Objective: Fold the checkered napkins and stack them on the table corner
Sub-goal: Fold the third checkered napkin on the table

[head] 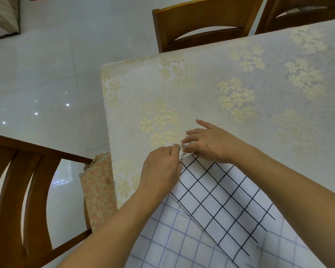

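Observation:
A white napkin with a black grid [220, 202] lies folded on the table, its far corner pointing away from me. Under it lies another white napkin with a pale blue grid [168, 240], spread flat near the table's front edge. My left hand [161, 171] pinches the far corner of the black-grid napkin between thumb and fingers. My right hand [209, 142] pinches the same corner from the right, its index finger stretched out over the tablecloth.
The table carries a white cloth with gold flowers [201, 89]; its left corner is at the upper left. Wooden chairs stand at the left [21, 190] and at the far side [199, 26]. A patterned cushion [99, 190] hangs beside the table's left edge.

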The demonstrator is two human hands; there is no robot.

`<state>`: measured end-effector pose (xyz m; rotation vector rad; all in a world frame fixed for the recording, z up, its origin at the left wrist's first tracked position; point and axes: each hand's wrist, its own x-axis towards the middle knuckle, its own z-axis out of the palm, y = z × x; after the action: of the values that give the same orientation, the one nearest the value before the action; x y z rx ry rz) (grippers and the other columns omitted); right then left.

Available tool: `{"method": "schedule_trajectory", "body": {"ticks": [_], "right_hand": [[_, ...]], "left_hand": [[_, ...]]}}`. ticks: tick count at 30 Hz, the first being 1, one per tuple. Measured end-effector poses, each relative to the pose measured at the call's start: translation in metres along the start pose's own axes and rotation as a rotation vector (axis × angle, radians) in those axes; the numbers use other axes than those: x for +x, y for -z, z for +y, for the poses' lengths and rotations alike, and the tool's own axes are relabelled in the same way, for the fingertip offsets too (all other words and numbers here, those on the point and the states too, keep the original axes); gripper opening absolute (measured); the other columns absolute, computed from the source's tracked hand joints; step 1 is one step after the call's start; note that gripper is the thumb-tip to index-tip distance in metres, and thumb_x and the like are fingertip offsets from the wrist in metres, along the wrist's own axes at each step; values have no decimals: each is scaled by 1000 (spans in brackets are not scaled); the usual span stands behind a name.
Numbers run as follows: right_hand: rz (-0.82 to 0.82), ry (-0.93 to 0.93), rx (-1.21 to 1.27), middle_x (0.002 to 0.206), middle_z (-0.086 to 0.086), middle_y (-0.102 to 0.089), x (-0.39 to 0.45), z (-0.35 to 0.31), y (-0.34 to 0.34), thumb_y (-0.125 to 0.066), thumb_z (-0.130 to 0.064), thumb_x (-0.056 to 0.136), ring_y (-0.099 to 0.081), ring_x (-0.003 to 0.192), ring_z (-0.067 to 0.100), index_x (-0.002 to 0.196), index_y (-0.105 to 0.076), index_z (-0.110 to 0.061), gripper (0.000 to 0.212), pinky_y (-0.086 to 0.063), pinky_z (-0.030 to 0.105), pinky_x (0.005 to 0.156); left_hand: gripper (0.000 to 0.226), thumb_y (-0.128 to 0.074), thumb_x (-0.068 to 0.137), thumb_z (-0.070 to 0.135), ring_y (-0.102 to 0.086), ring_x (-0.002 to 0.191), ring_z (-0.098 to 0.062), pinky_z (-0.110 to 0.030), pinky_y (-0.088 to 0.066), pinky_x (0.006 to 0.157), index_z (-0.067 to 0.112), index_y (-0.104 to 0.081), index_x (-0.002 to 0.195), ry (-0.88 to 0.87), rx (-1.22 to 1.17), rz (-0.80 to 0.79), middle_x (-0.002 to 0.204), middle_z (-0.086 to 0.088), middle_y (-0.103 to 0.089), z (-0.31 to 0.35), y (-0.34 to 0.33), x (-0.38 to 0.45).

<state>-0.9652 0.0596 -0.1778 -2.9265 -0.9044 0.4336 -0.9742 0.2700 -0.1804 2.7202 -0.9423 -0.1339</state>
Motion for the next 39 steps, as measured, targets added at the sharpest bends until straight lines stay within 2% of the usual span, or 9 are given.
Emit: {"method": "schedule_trajectory", "body": {"ticks": [6, 11, 15, 17, 19, 21, 30, 35, 39], "right_hand": [[82, -28, 11, 134, 3, -64, -36, -12, 7, -58, -17, 99, -57, 127, 27, 130, -64, -25, 33, -38, 48, 111], [160, -31, -7, 132, 6, -65, -85, -33, -4, -73, -11, 88, -64, 115, 32, 132, -60, -23, 48, -53, 45, 89], [233, -84, -10, 141, 6, -59, -135, -49, -21, -71, -5, 86, -59, 124, 31, 140, -53, -24, 60, -50, 45, 98], [252, -94, -31, 145, 8, -54, -159, -57, -29, -67, -3, 86, -55, 129, 31, 143, -50, -22, 62, -48, 47, 104], [249, -107, -35, 149, 10, -51, -183, -65, -35, -62, -1, 86, -52, 133, 31, 146, -48, -20, 64, -46, 49, 106], [253, -119, -38, 149, 12, -50, -206, -72, -39, -53, 1, 86, -52, 133, 33, 146, -49, -17, 63, -46, 50, 106], [266, -214, -34, 148, 7, -51, -260, -86, -85, -78, 3, 76, -51, 135, 29, 144, -50, -22, 78, -43, 47, 110], [263, -272, -46, 152, 5, -47, -271, -93, -116, -65, -3, 89, -42, 142, 29, 146, -49, -23, 62, -34, 48, 116], [290, -332, -47, 157, 6, -40, -278, -99, -130, -41, -5, 97, -33, 147, 30, 148, -47, -20, 53, -30, 50, 118]], "left_hand": [[43, -51, 95, 6, -46, 70, -22, -33, -31, 54, 15, -47, 136, 27, 29, -163, 103, -5, -65, 25, 13, -15], [61, -62, 82, -2, -59, 74, -24, -33, -33, 50, 12, -48, 140, -18, 65, -131, 100, -5, -67, 65, 21, -47], [63, -81, 61, 0, -66, 75, -23, -31, -46, 51, 8, -64, 122, -91, 132, -62, 97, -7, -71, 100, 24, -79], [65, -85, 55, -1, -71, 91, -30, -38, -59, 71, 2, -68, 117, -90, 104, -35, 107, -14, -72, 117, 18, -94], [66, -84, 59, -2, -66, 111, -37, -46, -56, 93, -2, -65, 122, -102, 76, -61, 120, -21, -68, 133, 13, -107], [67, -83, 62, -1, -60, 122, -38, -49, -50, 102, -2, -62, 127, -124, 78, -89, 128, -22, -64, 150, 7, -119], [63, -78, 66, 3, -59, 124, -35, -48, -51, 101, 3, -64, 127, -162, 38, -206, 130, -17, -65, 203, -33, -154], [59, -76, 70, 4, -59, 124, -34, -45, -52, 101, 5, -62, 127, -171, 13, -281, 132, -17, -62, 210, -61, -164], [66, -83, 60, 7, -62, 120, -33, -42, -53, 96, 7, -65, 124, -177, 11, -308, 130, -16, -64, 209, -69, -170]]}}
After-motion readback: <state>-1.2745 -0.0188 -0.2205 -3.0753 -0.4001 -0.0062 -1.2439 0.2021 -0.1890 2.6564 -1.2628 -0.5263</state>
